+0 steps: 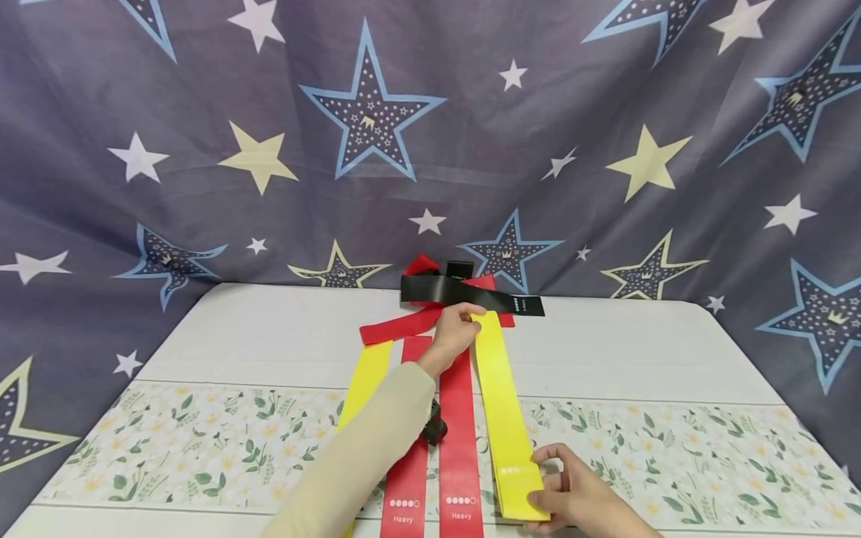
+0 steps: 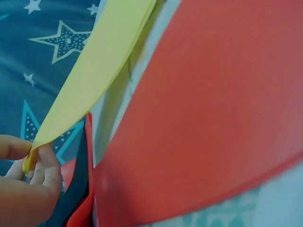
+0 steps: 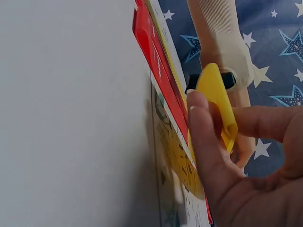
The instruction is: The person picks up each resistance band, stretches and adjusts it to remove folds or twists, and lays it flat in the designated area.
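A yellow resistance band (image 1: pixel 501 396) stretches lengthwise between my two hands, on the right of the other bands. My left hand (image 1: pixel 459 329) pinches its far end between thumb and fingers, also visible in the left wrist view, where the band (image 2: pixel 90 71) rises from the fingertips. At the near end, my right hand (image 1: pixel 565 493) grips the band's folded edge. The right wrist view shows that yellow fold (image 3: pixel 215 90) between the thumb and fingers. Left of it lie two red bands (image 1: pixel 460 448) marked "Heavy", partly under my left arm.
A second yellow band (image 1: pixel 368 377) lies further left, partly hidden by my sleeve. Black bands (image 1: pixel 457 290) and a crumpled red band (image 1: pixel 400 327) are heaped at the table's far edge. The white table (image 1: pixel 269 329) has a floral strip; a starry cloth (image 1: pixel 430 149) hangs behind.
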`<control>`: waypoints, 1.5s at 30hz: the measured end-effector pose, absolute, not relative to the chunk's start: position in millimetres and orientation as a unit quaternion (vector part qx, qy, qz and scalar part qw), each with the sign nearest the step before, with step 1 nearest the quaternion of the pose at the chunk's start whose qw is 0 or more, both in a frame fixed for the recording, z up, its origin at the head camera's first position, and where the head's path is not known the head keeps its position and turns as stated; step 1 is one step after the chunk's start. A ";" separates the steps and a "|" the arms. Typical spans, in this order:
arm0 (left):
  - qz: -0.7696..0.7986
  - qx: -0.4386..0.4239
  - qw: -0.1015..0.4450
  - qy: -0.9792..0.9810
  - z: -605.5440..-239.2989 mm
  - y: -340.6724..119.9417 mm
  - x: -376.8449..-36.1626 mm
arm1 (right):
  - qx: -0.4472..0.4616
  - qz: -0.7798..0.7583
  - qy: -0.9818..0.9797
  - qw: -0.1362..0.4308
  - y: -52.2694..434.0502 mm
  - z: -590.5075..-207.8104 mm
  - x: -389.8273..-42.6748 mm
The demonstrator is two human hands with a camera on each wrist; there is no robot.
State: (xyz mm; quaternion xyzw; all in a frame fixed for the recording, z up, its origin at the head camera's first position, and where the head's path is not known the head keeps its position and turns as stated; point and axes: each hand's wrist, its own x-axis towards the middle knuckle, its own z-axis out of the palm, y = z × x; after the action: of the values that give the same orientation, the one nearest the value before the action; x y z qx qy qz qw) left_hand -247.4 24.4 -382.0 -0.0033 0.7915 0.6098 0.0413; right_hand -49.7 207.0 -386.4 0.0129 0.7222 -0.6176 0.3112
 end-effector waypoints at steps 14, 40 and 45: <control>0.561 0.016 0.135 0.816 -398.3 34.0 -245.4 | -0.084 -0.638 0.668 0.373 215.3 -395.9 -42.3; 0.530 0.052 0.141 0.835 -382.3 16.6 -247.2 | -0.224 -0.557 0.656 0.457 222.8 -374.9 -50.8; 0.532 0.042 0.134 0.835 -380.2 4.7 -248.2 | -0.182 -0.564 0.673 0.443 226.6 -366.9 -55.2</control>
State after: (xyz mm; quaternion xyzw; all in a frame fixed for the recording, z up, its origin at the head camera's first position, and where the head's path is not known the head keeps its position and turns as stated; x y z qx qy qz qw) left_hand -248.2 4.7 -380.2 0.0418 0.8351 0.5320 0.1338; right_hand -55.2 226.6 -366.9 -0.1818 0.6726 -0.5641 0.4431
